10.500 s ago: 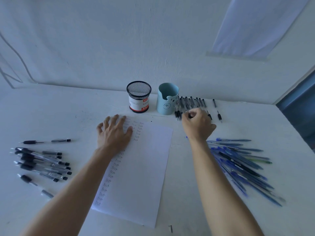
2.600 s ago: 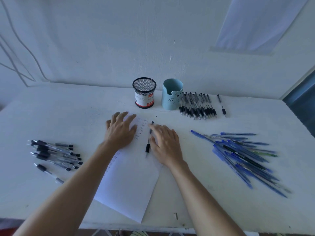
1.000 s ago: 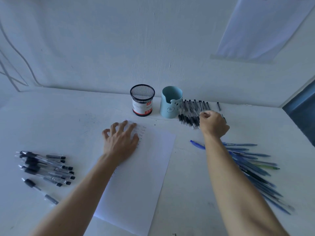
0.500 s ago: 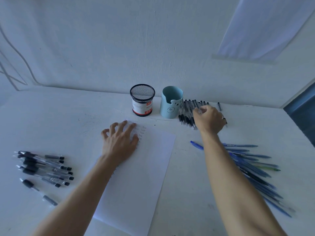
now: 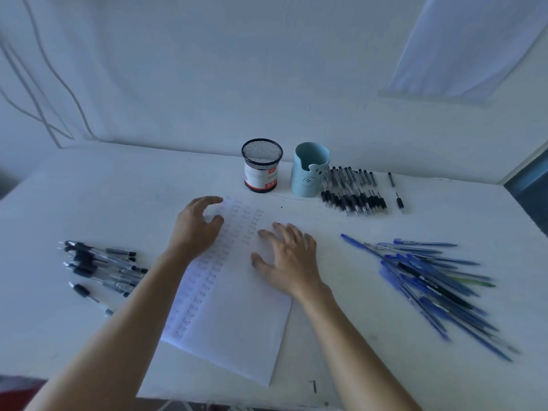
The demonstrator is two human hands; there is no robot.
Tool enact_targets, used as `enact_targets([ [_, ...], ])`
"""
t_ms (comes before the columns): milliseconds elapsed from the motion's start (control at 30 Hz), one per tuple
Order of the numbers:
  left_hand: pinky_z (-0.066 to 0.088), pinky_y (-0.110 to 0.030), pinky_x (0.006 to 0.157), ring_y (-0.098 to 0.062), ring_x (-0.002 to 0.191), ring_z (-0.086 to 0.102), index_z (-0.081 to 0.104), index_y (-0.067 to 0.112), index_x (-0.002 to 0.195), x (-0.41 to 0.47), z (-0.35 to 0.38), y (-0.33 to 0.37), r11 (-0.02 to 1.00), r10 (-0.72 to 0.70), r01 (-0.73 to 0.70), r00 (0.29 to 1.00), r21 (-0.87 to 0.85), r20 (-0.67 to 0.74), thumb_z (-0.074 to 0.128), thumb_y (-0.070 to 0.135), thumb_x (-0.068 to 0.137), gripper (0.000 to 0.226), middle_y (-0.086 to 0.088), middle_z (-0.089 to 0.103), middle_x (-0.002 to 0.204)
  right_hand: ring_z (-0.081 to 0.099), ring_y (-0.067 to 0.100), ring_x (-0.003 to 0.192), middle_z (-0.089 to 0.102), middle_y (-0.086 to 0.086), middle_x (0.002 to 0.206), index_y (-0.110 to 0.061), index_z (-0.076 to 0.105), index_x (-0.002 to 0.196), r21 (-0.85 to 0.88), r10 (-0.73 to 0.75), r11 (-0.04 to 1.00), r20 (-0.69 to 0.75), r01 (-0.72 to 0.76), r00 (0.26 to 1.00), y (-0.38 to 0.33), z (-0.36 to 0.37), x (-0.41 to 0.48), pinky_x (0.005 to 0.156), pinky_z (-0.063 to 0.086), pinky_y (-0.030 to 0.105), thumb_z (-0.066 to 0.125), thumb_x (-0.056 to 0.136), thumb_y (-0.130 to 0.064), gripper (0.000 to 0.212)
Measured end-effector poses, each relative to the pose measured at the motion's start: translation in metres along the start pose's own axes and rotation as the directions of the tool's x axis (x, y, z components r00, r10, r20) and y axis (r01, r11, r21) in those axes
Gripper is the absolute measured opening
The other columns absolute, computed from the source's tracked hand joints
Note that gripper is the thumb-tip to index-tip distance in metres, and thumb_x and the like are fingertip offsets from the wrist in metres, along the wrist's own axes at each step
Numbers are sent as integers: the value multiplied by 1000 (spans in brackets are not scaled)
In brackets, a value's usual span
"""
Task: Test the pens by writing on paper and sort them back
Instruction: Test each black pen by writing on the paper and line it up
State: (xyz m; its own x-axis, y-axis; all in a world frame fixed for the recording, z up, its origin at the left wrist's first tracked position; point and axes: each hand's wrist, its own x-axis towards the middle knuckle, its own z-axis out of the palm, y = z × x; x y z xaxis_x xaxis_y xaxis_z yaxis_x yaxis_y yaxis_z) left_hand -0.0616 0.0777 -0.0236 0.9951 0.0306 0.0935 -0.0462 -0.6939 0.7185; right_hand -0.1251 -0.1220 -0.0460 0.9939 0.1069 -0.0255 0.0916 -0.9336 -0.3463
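A white sheet of paper (image 5: 237, 315) with columns of written test marks lies in the middle of the table. My left hand (image 5: 195, 229) rests on its upper left part, fingers loosely bent. My right hand (image 5: 289, 259) lies spread on the paper's upper right part, holding nothing. A row of black pens (image 5: 353, 191) lies at the back, right of the light blue pen cup (image 5: 310, 173). A black mesh pen cup (image 5: 261, 164) stands left of it. A heap of blue pens (image 5: 436, 283) lies to the right, a group of black-capped pens (image 5: 100, 268) to the left.
The white table (image 5: 89, 197) meets a white wall at the back. Two single black pens (image 5: 398, 200) lie right of the black row. A small dark bit (image 5: 314, 386) lies near the front edge. Cables run down the wall at the left.
My right hand has left the row of black pens at the back and come down empty onto the paper. My left hand stays on the sheet.
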Motion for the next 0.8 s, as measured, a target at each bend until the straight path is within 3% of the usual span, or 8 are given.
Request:
enact_targets([
  [133,35,-43,100,-29,116,54,73,23,108,-19,-24,-27,963,32,-33,999,267,11,63,10,87,27,-5,67,122,-4,21,153,4,-3,167,-41,21,154,-65,2,998,119,6,993,-4,6,-6,120,-4,53,36,94,-65,67],
  [300,19,-42,102,-25,129,39,67,32,116,-42,-59,-53,863,-83,91,996,496,-39,61,20,83,35,0,55,136,-7,23,153,-1,-3,167,-45,16,155,-112,-8,993,120,22,993,-7,8,-7,119,-6,57,33,94,-67,67],
  [367,16,-46,108,-27,134,34,63,30,125,-47,-68,-62,839,-148,164,986,520,-71,60,22,83,43,-2,51,141,-6,23,153,0,-3,167,-45,16,155,-118,-13,993,111,26,994,-7,9,-8,119,-5,57,30,93,-69,67],
  [467,17,-47,111,-28,138,30,60,25,134,-51,-77,-71,820,-216,245,969,517,-116,56,25,86,48,-4,51,144,-3,23,153,3,-4,167,-46,16,154,-130,-18,991,77,28,997,-8,11,-9,118,-4,57,11,80,-75,80],
  [567,15,-45,114,-27,137,31,65,30,127,-57,-84,-76,855,-216,250,968,453,-126,40,39,81,53,1,54,142,-3,23,153,3,-4,167,-46,15,154,-135,-13,991,63,22,998,-8,13,-10,119,-3,57,2,72,-75,88],
  [667,12,-43,113,-27,135,33,68,32,115,-64,-91,-75,882,-199,230,973,412,-118,39,26,76,49,2,55,138,-2,23,153,3,-4,167,-46,15,154,-140,-12,990,52,19,999,-8,14,-11,119,-3,57,2,72,-74,88],
  [800,27,-47,108,-34,125,46,73,22,107,-66,-90,-81,891,-162,196,980,410,-117,55,-2,74,45,-4,63,127,-2,23,153,4,-4,167,-46,16,154,-139,-7,990,44,13,999,-8,16,-11,119,-3,57,3,74,-75,86],
])
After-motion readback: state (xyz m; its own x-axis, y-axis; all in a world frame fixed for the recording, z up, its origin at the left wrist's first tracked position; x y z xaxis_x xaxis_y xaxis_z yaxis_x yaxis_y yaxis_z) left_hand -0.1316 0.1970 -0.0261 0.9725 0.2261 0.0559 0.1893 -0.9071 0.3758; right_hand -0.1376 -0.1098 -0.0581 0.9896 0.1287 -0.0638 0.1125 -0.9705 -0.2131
